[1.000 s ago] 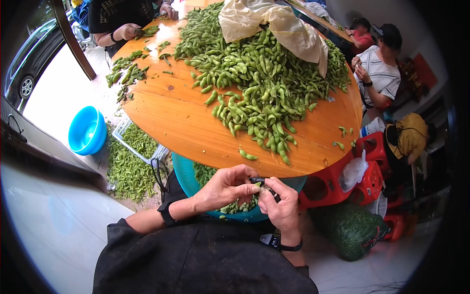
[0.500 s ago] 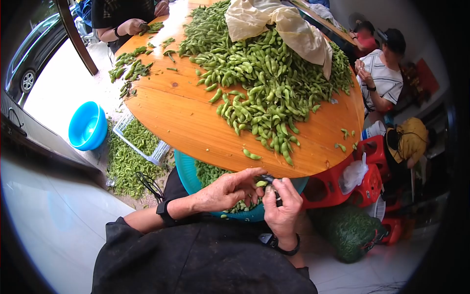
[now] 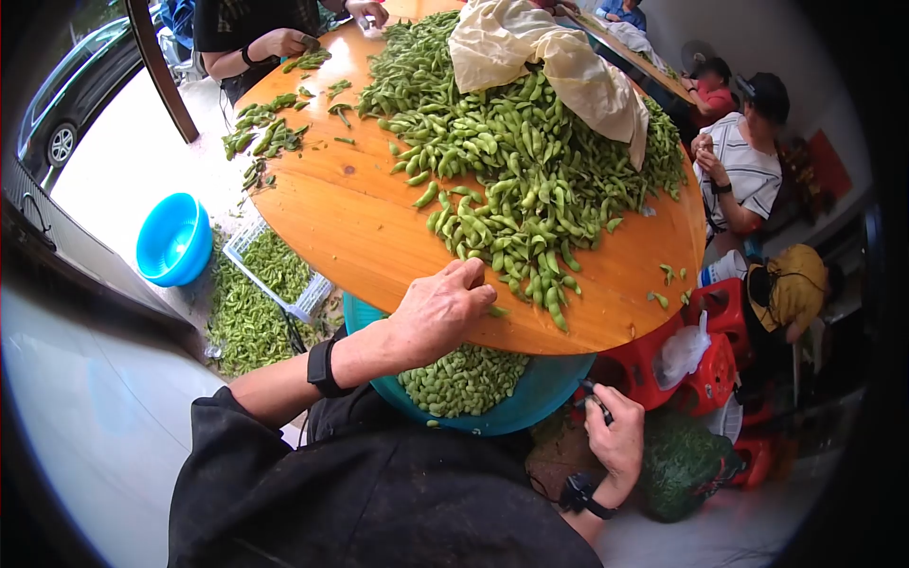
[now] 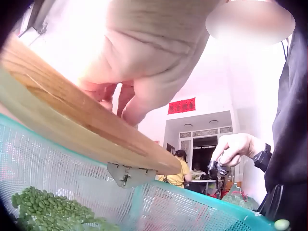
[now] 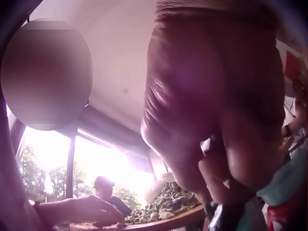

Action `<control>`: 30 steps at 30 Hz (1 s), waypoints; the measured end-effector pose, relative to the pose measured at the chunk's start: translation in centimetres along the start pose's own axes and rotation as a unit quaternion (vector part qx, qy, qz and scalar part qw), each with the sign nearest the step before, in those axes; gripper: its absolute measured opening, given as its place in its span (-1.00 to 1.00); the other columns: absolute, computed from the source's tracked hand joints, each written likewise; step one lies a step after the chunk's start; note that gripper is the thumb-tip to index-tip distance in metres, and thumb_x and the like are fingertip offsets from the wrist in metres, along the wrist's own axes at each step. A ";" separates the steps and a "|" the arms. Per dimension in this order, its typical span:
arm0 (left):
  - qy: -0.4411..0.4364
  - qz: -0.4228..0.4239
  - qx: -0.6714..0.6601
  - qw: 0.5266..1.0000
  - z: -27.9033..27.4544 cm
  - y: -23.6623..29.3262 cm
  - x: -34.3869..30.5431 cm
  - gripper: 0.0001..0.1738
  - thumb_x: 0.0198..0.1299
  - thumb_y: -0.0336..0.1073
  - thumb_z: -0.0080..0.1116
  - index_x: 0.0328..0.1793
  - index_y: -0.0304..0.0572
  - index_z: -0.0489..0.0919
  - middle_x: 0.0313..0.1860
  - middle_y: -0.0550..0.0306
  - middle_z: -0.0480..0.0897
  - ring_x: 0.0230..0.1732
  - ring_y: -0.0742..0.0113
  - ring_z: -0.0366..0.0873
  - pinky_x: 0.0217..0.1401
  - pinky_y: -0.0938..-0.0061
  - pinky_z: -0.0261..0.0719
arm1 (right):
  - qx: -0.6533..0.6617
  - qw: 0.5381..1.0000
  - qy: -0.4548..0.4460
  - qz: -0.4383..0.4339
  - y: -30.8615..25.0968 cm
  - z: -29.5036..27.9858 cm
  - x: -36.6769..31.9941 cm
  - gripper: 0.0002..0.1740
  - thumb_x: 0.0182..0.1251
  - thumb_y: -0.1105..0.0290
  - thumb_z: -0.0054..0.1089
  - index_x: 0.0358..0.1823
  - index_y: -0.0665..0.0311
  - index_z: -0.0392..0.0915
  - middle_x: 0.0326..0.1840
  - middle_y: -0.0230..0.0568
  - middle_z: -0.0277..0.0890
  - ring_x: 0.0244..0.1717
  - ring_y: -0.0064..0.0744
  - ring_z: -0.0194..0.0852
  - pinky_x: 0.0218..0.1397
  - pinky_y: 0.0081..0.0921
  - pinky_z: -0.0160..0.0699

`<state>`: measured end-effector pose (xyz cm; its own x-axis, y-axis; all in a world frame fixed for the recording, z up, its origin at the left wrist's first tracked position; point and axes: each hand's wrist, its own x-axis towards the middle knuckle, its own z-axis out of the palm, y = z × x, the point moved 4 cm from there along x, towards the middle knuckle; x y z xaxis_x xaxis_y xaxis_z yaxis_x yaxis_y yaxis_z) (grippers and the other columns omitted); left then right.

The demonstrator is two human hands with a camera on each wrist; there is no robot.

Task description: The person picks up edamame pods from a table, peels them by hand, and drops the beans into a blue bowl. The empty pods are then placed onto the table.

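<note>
- Lying at centre frame on the smooth wooden table (image 3: 327, 222), a plump green edamame pod (image 3: 498, 310) shows just beside the fingertips of the left hand (image 3: 437, 310).
- Shelled beans (image 3: 464, 381) in a teal mesh basket (image 3: 546, 402), lower centre.
- Left fingers bend down toward the tabletop; whether they pinch anything, I cannot tell.
- Right hand (image 3: 615, 431), lower right, fingers clamped round a black tool (image 3: 597, 405).

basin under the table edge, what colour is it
Teal; the basin shows best in the head view.
</note>
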<state>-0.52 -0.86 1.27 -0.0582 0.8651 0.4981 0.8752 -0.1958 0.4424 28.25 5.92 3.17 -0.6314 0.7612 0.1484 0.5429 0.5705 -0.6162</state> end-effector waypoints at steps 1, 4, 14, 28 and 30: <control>0.003 0.006 -0.004 1.000 -0.1 0.2 0.0 -0.82 0.14 -0.45 0.27 -0.12 -0.19 0.58 -0.28 0.03 0.52 -0.29 -0.01 0.60 -0.30 0.22 0.59 | 0.026 1.000 -0.006 0.001 -0.8 1.0 0.8 -0.82 0.22 0.63 0.15 -0.15 0.51 0.57 -0.49 -0.10 0.47 -0.58 -0.36 0.48 -0.48 -0.47 0.39; -0.002 -0.017 -0.109 0.994 -0.4 0.9 -0.4 -0.84 0.17 -0.46 0.27 -0.13 -0.21 0.56 -0.29 0.06 0.55 -0.33 0.10 0.62 -0.31 0.31 0.58 | 0.161 0.986 0.013 0.044 -2.8 4.3 2.8 -0.83 0.27 0.61 0.17 -0.12 0.52 0.56 -0.46 -0.09 0.50 -0.57 -0.40 0.53 -0.47 -0.48 0.44; -0.079 -0.228 -0.475 0.846 2.0 2.6 -3.3 -0.91 0.33 -0.47 0.26 -0.11 -0.32 0.58 -0.31 0.32 0.62 -0.29 0.66 0.50 -0.25 0.63 0.56 | 0.529 0.839 -0.059 0.110 -5.3 7.6 3.8 -0.72 0.46 0.60 0.06 0.12 0.62 0.49 -0.34 -0.43 0.29 -0.55 -0.75 0.21 -0.58 -0.68 0.17; -0.174 -0.232 -0.859 0.422 3.3 4.4 -4.5 -0.94 0.34 -0.43 0.23 -0.14 -0.27 0.61 -0.46 0.08 0.61 -0.53 0.45 0.51 -0.56 0.63 0.37 | 0.616 0.775 -0.113 0.086 -5.6 6.9 3.2 -0.80 0.43 0.63 0.06 0.02 0.48 0.57 -0.43 -0.40 0.36 -0.59 -0.69 0.25 -0.61 -0.69 0.13; -0.130 -0.244 -0.751 0.600 3.1 3.9 -4.4 -0.93 0.32 -0.41 0.28 -0.17 -0.23 0.61 -0.43 0.15 0.62 -0.55 0.49 0.50 -0.59 0.62 0.36 | 0.571 0.811 -0.092 0.086 -5.8 7.1 3.2 -0.81 0.43 0.63 0.06 0.00 0.48 0.57 -0.42 -0.40 0.36 -0.59 -0.68 0.27 -0.61 -0.68 0.16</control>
<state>4.62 -3.97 -1.50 0.1151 0.9933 -0.0100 -0.6456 0.0825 0.7592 19.17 2.87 1.70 -0.7292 0.6809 -0.0683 -0.1696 -0.2766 -0.9459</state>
